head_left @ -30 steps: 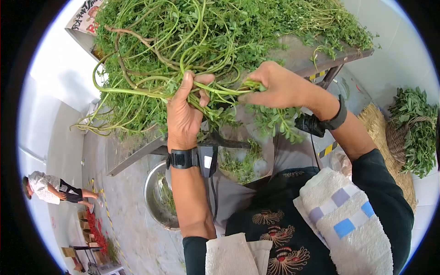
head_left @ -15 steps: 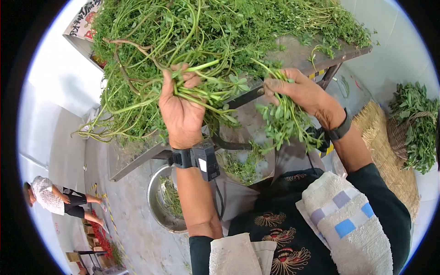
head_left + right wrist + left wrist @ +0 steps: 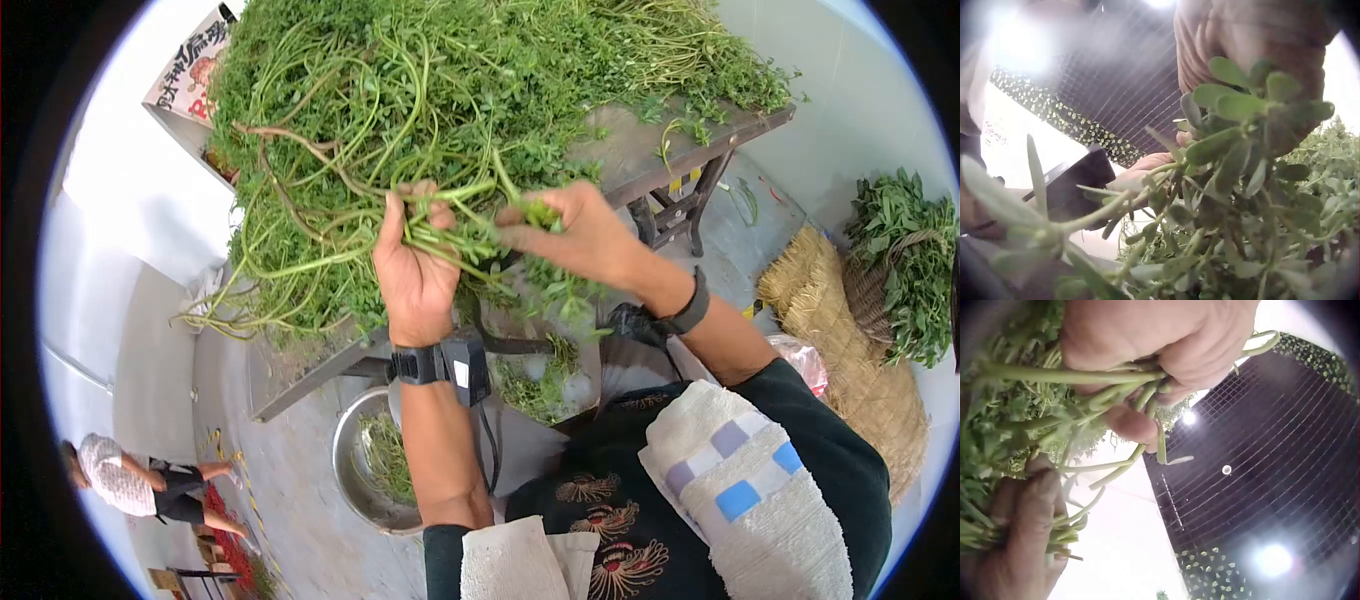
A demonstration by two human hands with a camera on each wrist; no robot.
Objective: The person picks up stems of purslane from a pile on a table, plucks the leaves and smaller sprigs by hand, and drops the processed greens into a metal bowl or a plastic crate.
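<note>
From where I stand, the person's left hand (image 3: 418, 285) is turned palm up, thumb raised and fingers curled round a loose bunch of green stems (image 3: 435, 243). Those stems lie crosswise over the fingers, their long axis running roughly sideways, from the tangled heap of greens (image 3: 330, 80) on the person's left toward the right hand (image 3: 580, 240). That hand comes in from the other side, just beyond the near ends of the bunch, its fingers bent and pinching some leafy sprigs (image 3: 565, 290), whose leaves hang down on the side nearer the body. The two hands are close together, the right one nearer the stem ends; whether its fingertips touch the left hand's stems I can't tell, as they blur there.

Both hands are above the near edge of the counter (image 3: 690, 148), with the heap spread over its top just beyond them. Down on the floor, below the left forearm, a round metal bowl (image 3: 347, 478) holds some loose stems. Well off to the person's right, a woven straw mat (image 3: 850, 380) lies beside a basket (image 3: 868, 300) of broader-leaved greens.
</note>
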